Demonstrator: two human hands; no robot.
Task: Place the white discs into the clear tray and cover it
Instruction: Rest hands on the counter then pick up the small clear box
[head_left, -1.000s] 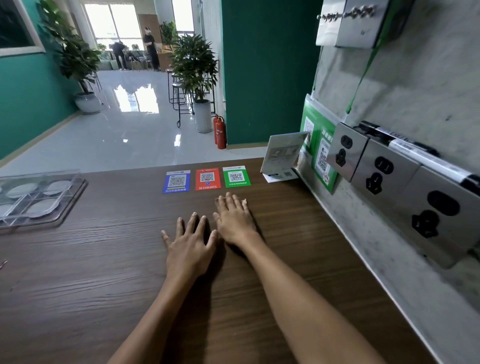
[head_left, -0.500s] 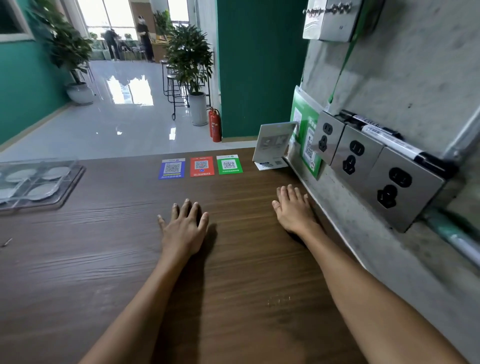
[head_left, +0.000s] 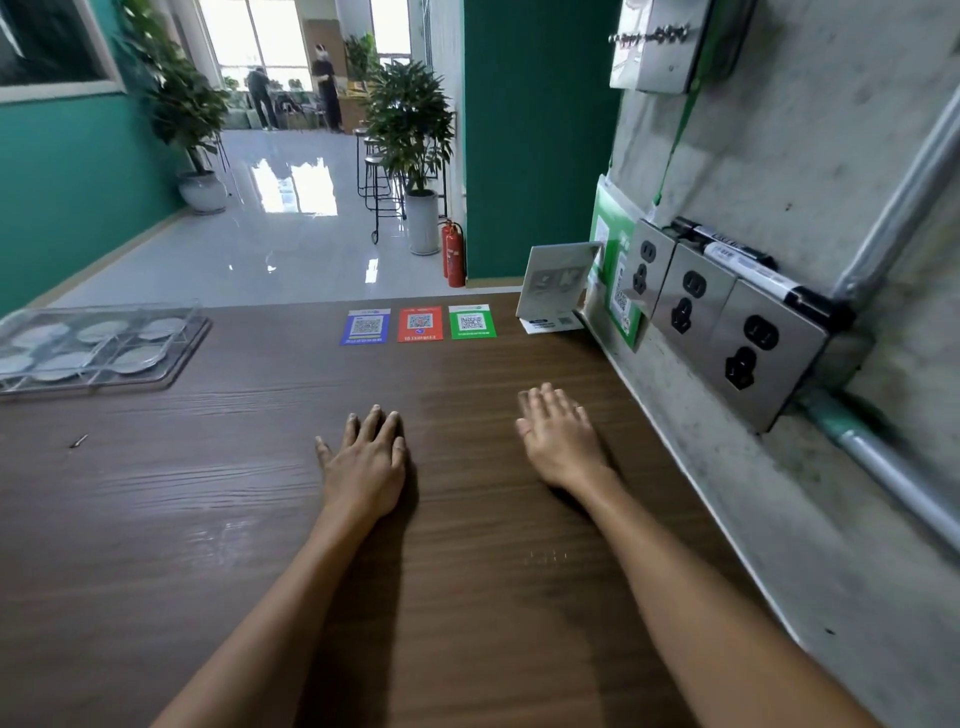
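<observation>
The clear tray stands at the far left of the dark wooden counter, with a clear cover over it. Several white discs lie in its compartments, seen through the plastic. My left hand rests flat on the counter near the middle, fingers apart, holding nothing. My right hand lies flat to its right, close to the wall, also holding nothing. Both hands are well to the right of the tray.
Three QR cards, blue, red and green, lie at the counter's far edge. A small standing sign is at the back right. Steel wall sockets jut out on the right wall. A small screw lies at left.
My right hand moved away from the left hand toward the right wall, then drew back slightly. The view has tilted a little; the left hand has stayed flat in place.
</observation>
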